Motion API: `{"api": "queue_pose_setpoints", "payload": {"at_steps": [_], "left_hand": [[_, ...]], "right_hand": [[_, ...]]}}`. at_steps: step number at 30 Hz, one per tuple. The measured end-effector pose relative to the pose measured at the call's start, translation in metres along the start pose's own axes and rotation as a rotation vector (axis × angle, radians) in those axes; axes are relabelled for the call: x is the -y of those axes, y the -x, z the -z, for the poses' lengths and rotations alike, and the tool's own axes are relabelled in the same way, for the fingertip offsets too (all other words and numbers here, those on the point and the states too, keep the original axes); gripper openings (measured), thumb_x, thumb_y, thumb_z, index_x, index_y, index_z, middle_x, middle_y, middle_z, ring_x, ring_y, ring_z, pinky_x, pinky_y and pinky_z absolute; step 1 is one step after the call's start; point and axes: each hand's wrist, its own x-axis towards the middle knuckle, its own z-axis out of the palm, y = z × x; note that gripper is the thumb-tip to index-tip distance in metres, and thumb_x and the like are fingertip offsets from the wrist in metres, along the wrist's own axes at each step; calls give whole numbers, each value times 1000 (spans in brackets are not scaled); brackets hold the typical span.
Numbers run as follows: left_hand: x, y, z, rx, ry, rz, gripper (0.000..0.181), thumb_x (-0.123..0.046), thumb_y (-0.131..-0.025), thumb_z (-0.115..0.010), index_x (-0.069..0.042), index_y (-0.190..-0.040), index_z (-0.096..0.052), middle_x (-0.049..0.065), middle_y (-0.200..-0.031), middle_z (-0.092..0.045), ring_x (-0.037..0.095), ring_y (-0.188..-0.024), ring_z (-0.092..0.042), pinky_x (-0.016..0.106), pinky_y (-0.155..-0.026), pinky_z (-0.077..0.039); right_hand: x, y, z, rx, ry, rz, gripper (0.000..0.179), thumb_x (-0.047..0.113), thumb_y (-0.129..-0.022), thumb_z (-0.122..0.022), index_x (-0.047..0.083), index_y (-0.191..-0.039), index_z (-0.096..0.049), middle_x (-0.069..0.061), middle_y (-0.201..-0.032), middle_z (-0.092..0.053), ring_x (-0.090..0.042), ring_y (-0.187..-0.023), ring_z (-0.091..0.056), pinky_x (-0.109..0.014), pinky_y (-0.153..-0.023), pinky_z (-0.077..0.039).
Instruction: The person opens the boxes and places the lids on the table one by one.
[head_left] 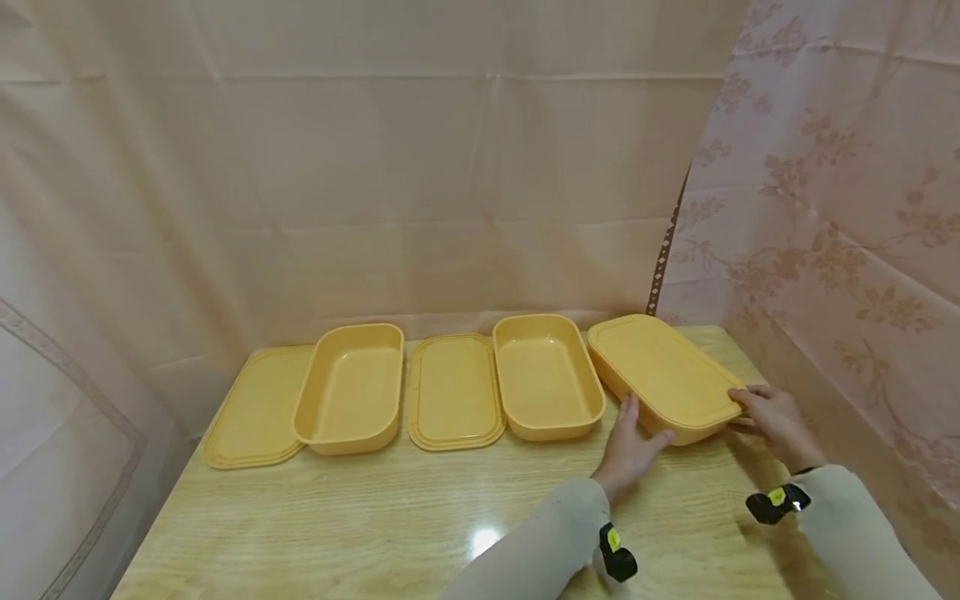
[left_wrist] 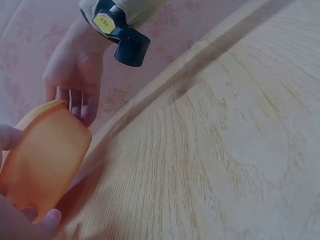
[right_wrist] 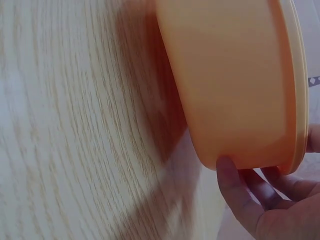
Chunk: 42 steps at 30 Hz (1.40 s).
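Note:
A yellow rectangular box with its lid on (head_left: 663, 371) stands at the right end of the row, set at an angle, its near end slightly off the table. My left hand (head_left: 628, 450) holds its near left side, fingers along the wall and thumb at the front. At the near right corner my right hand (head_left: 776, 425) grips it, thumb on the lid's rim and fingers under the edge. The right wrist view shows those fingers (right_wrist: 227, 172) against the box wall (right_wrist: 230, 85). In the left wrist view the box's underside and end (left_wrist: 50, 150) appear between both hands.
To the left lie an open yellow box (head_left: 549, 375), a smaller flat lid (head_left: 457, 392), another open box (head_left: 351, 387) and a larger lid (head_left: 258, 408) partly under it. All are on a wood-grain table (head_left: 360, 525). Curtains (head_left: 450, 167) hang behind and beside it.

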Motion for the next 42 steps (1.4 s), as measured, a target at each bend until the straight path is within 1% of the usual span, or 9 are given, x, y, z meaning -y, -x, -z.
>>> {"api": "queue_pose_setpoints", "payload": {"at_steps": [5, 9, 15, 23, 29, 31, 34, 37, 42], "left_hand": [[0, 2, 1, -4, -26, -2, 83, -38, -87, -71, -16, -154, -28, -3, -163, -22, 18, -149, -24, 37, -121, -24], [3, 4, 3, -8, -34, -10, 85, -38, -86, -72, -16, -155, -26, -2, -163, -22, 17, -149, -23, 36, -121, -25], [8, 7, 5, -19, -25, -17, 87, -35, -85, -74, -17, -155, -26, -4, -163, -21, 15, -149, -22, 34, -121, -24], [13, 10, 7, -51, -27, -30, 87, -34, -84, -76, -13, -154, -28, -2, -162, -23, 20, -150, -23, 36, -121, -24], [15, 11, 9, -71, -34, -36, 88, -32, -83, -77, -11, -153, -29, -2, -162, -24, 18, -150, -22, 34, -121, -23], [15, 11, 9, -74, -38, -33, 89, -32, -83, -77, -11, -154, -28, -2, -162, -24, 17, -150, -22, 34, -121, -23], [16, 10, 10, -82, -39, -28, 90, -31, -83, -78, -12, -154, -27, -2, -162, -23, 16, -149, -22, 34, -121, -23], [17, 10, 10, -96, -42, -27, 91, -30, -82, -78, -12, -154, -26, -2, -162, -24, 16, -149, -23, 33, -121, -24], [20, 10, 9, -116, -41, -33, 92, -26, -81, -80, -13, -155, -26, -2, -160, -28, 17, -147, -28, 32, -120, -27]], "right_hand": [[1, 4, -3, -5, 2, 24, 49, 25, -103, -45, -18, -127, -39, 15, -78, -59, 1, -71, -62, -31, -73, -61], [2, 8, -6, -7, 32, 33, 52, 25, -102, -45, -20, -128, -37, 13, -80, -58, 2, -71, -61, -32, -73, -61], [1, 16, -10, -10, 78, 20, 59, 27, -102, -45, -22, -131, -33, 8, -87, -57, 3, -73, -61, -33, -76, -60], [2, 23, -17, -29, 74, -2, 58, 27, -102, -46, -21, -132, -33, 5, -90, -57, 4, -72, -61, -30, -75, -60], [3, 27, -23, -51, 77, -1, 56, 25, -101, -47, -21, -131, -33, 4, -90, -57, 5, -70, -60, -28, -73, -60], [3, 28, -25, -61, 81, -2, 56, 24, -100, -47, -22, -130, -33, 1, -90, -57, 5, -70, -59, -27, -72, -60], [5, 29, -28, -71, 98, -11, 58, 25, -100, -48, -23, -130, -32, -8, -95, -58, 5, -70, -58, -26, -72, -59], [5, 31, -30, -64, 112, -20, 60, 26, -100, -48, -23, -131, -31, -14, -100, -57, 5, -70, -58, -25, -72, -59], [2, 35, -30, -46, 124, -54, 62, 28, -100, -48, -23, -131, -31, -14, -101, -58, 2, -71, -58, -26, -72, -59]]}}
